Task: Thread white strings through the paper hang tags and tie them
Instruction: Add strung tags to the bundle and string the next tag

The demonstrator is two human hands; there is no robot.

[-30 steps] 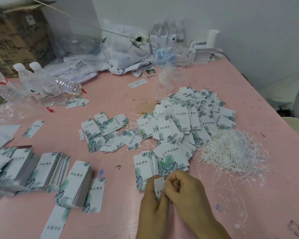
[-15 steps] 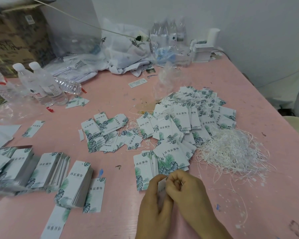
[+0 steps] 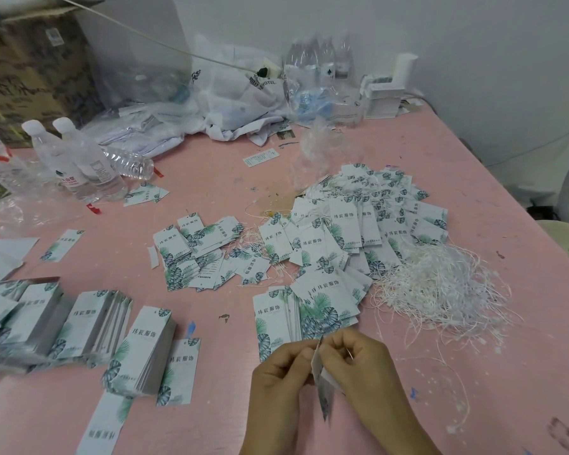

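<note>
Paper hang tag (image 3: 321, 380) was pinched edge-on by left hand (image 3: 278, 376) and right hand (image 3: 358, 366); feeding the string needed steady fingers.

Both hands' curled fingers (image 3: 334, 351) on one edge-on hang tag (image 3: 321, 379), string pile (image 3: 440, 287) beyond.

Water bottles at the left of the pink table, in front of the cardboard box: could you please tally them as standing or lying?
Standing water bottles with white caps: 2
Lying water bottle: 1
Total: 3
</note>
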